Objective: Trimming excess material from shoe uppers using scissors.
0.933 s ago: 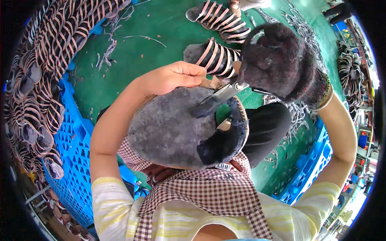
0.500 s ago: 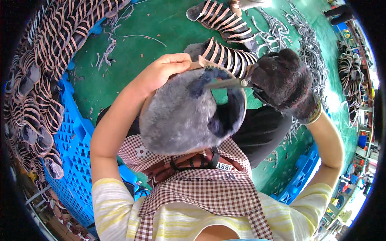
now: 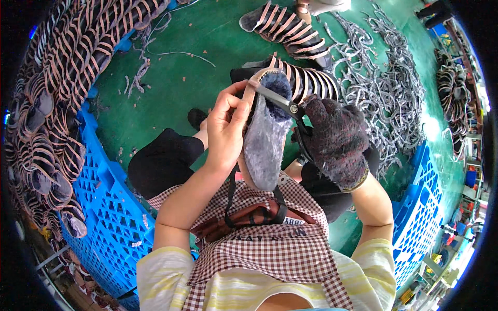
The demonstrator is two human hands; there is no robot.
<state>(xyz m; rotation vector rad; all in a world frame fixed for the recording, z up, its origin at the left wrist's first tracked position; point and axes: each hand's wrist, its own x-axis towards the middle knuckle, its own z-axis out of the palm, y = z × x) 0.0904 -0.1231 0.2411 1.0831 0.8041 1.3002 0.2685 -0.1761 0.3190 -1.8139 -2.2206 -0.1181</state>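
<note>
In front of my lap, my bare left hand [image 3: 226, 127] grips a fur-lined shoe upper [image 3: 265, 153] along its left edge. Its grey plush faces up, with a tan rim and a darker hollow at the top. My right hand [image 3: 340, 140], in a dark knitted glove, is closed on the handles of a pair of scissors [image 3: 280, 99]. Their blades reach across the upper's top end and touch or overlap its rim near my left fingertips. The glove hides most of the handles.
Stacked dark shoe uppers with tan edges [image 3: 78, 57] fill the left, beside a blue plastic pallet [image 3: 106, 207]. More stacked uppers [image 3: 290, 33] lie ahead on the green floor. Grey trimmed strips [image 3: 386, 88] are heaped at the right, near another blue pallet [image 3: 417, 217].
The upper has turned from a broad face to a narrower, upright view. My left hand has shifted its hold lower along the edge. My right hand and scissors have moved left and down.
</note>
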